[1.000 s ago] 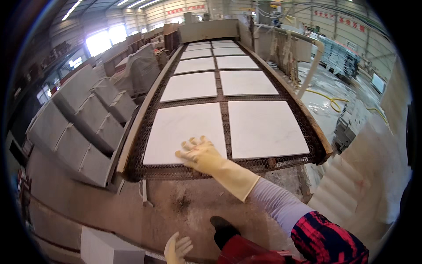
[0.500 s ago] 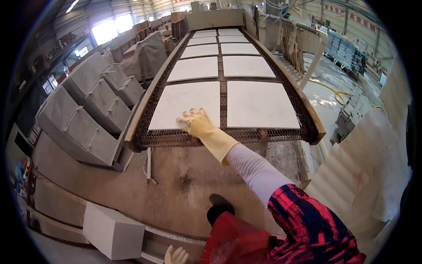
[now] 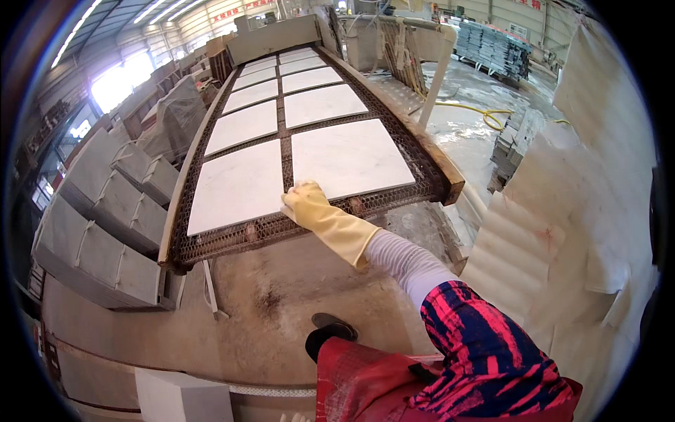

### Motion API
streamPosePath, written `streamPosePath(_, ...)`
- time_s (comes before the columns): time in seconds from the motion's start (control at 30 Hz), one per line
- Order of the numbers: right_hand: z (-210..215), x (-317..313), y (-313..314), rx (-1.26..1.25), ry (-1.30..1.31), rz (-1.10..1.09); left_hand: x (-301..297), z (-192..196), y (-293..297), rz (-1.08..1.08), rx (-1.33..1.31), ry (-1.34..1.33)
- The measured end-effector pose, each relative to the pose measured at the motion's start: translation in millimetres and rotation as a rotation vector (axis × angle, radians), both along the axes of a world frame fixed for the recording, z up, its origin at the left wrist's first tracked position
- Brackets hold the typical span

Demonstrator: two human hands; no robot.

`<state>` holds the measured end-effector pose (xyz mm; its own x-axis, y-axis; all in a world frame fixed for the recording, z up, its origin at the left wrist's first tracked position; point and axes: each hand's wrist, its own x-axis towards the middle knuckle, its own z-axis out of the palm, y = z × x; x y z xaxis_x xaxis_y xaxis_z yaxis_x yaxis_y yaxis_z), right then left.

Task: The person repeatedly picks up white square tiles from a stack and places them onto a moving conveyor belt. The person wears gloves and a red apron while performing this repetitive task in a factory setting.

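The right arm [image 3: 415,264] stretches forward and leftward from the lower right. The gloved right hand [image 3: 307,202] points away, back upward, fingers [image 3: 306,185] bent close together. Only the left hand's fingertips [image 3: 295,418] show, at the bottom edge.

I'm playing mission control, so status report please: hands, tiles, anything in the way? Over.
Right hand gloved, at corner of near right tile, grip unclear. Left hand barely showing, lower edge. Tiles flat on mesh belt. Nothing visibly blocking.
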<state>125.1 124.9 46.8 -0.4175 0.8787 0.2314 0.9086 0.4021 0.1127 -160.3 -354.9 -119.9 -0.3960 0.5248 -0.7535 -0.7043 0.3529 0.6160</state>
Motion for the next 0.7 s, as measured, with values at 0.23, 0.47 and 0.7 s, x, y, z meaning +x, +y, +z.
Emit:
streamPosePath(0.23,0.2,5.6,-7.9,0.0,-0.148,0.061,-0.3,-24.0,5.0,-0.042,-0.085,-0.007)
streamPosePath(0.47,24.8,-10.5,-5.5,-0.164,-0.352,0.03,6.3,-24.5,11.0,-0.134,-0.143,-0.027)
streamPosePath(0.7,33.1,-12.2,-7.1,-0.214,-0.503,0.023,21.3,-12.0,6.6,-0.147,-0.052,0.066)
